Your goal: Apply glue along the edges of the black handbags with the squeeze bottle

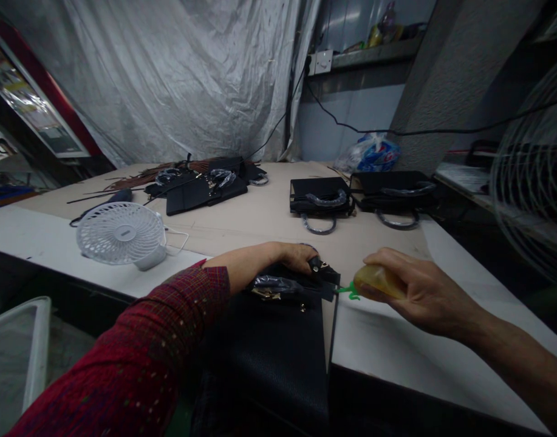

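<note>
A black handbag (278, 340) lies at the near edge of the table, with its plastic-wrapped handle and gold fittings at the top. My left hand (296, 256), in a red plaid sleeve, presses down on the bag's top edge with fingers curled over a black strap end. My right hand (415, 291) grips a small amber squeeze bottle (379, 283). The bottle's green nozzle (348, 291) points left and touches the bag's top right corner.
A small white desk fan (121, 233) stands to the left. Several more black handbags (321, 197) lie across the far part of the table (260, 212). A large wire fan guard (533, 170) sits at the right. A plastic bag (369, 152) rests by the wall.
</note>
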`<state>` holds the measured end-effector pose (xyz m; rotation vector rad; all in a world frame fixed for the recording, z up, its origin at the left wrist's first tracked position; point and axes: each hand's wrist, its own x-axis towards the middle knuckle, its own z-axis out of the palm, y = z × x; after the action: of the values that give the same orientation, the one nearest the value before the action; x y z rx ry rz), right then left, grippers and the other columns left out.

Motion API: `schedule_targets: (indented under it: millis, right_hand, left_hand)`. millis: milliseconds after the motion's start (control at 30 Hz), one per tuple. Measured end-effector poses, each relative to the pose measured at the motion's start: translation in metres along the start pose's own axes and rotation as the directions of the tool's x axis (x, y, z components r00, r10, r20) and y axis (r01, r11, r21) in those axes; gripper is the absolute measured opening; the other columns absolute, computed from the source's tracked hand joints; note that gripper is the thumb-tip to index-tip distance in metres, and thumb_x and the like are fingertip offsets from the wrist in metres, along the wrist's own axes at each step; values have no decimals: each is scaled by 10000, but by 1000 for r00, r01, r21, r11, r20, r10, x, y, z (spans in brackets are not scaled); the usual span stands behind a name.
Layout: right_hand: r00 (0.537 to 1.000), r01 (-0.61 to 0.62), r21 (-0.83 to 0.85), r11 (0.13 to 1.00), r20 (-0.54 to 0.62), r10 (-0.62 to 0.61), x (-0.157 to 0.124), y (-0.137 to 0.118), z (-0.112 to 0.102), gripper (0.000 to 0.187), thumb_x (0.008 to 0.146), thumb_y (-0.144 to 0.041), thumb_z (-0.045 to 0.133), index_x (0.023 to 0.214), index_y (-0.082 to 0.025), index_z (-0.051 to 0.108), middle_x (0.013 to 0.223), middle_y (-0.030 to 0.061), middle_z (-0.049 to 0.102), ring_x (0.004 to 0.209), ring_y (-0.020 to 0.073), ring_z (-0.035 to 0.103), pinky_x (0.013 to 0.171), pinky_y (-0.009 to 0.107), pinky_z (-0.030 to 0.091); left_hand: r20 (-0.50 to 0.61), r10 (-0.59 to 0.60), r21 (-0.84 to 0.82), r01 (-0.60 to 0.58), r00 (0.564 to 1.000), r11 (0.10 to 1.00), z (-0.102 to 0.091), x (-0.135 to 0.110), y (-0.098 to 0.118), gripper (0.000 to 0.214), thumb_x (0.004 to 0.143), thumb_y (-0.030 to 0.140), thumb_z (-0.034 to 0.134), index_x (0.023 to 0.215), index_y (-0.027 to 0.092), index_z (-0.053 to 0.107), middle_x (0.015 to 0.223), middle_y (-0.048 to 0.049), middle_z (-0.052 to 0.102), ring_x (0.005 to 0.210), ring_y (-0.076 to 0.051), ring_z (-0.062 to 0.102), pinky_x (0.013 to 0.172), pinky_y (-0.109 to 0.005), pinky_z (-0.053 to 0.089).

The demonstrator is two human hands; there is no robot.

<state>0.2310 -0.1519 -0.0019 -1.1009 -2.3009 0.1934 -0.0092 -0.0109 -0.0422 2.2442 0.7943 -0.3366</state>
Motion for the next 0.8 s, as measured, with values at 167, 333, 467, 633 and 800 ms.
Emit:
schedule_targets:
  millis: [167,333,467,633,800]
  right_hand:
    - [984,-161,-42,986,65,164,5,3,-2,325,937,-547,637,1013,-231,646,917,86,706,739,271,671,645,381,510]
    - [952,-266,-58,962,141,272,8,5,-4,369,801,-488,754,1050,-242,634,884,56,709,721,264,679,639,366,515]
    - [942,-283,-45,958,174,287,9,3,-5,354,828,-500,727,1057,-247,631,876,46,708,712,255,675,635,352,488]
    - [950,-270,-46,962,150,274,8,1,-7,375,890,-543,706,1104,-242,639,899,63,721,734,272,679,658,373,484]
    - [974,-211,-62,975,72,215,2,3,-5,384,909,-525,699,1147,-230,637,977,96,737,781,293,695,686,395,509]
  left_hand:
    - [-16,-12,49,13,1000,999,0,-1,3,149,788,120,729,926,174,720,860,23,729,799,-147,636,745,-238,498]
    - [-5,-3,70,3,1000,998,-1,-2,5,141,808,123,707,938,176,714,877,20,731,807,-143,642,758,-243,499]
    - [-7,1,87,-1,1000,996,0,-2,5,143,804,135,704,941,175,712,917,10,738,844,-150,644,767,-247,494]
    - [-24,-7,100,10,1000,995,0,-3,5,160,804,133,694,959,172,703,919,4,737,846,-153,640,771,-254,491]
    - [-31,-12,90,15,999,996,1,-2,4,184,787,120,701,962,177,704,924,11,739,838,-150,639,755,-242,490]
